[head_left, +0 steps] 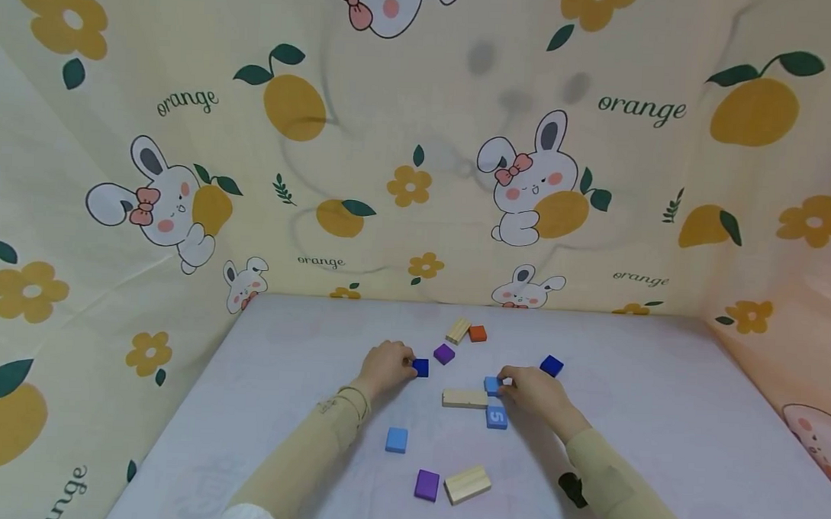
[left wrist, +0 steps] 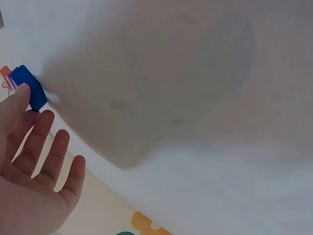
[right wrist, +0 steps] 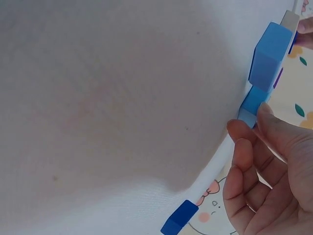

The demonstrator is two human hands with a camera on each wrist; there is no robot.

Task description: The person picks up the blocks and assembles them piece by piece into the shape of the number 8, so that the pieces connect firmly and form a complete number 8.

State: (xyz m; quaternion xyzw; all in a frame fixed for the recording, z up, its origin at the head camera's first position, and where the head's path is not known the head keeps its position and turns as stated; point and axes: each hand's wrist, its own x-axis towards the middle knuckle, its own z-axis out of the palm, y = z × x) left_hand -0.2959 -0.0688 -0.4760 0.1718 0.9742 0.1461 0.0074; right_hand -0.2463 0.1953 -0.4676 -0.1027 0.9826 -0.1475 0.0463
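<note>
My left hand (head_left: 386, 367) pinches a dark blue block (head_left: 422, 368) between thumb and index finger at the middle of the table. In the left wrist view, the thumb lies on that dark blue block (left wrist: 30, 87) and the other fingers spread loosely. To the right, my right hand (head_left: 537, 393) pinches a light blue block (head_left: 491, 386) by its right side. That light blue block (right wrist: 254, 103) shows between thumb and index fingertips in the right wrist view. Just in front of it lies a blue block marked 5 (head_left: 496, 418), at the right end of a long wooden block (head_left: 464, 399).
Behind are a purple block (head_left: 444, 354), a wooden block (head_left: 458, 330) and an orange block (head_left: 478, 333). Another dark blue block (head_left: 551, 366) lies beyond my right hand. Nearer are a light blue block (head_left: 396, 440), a purple block (head_left: 427, 485) and a wooden block (head_left: 468, 485).
</note>
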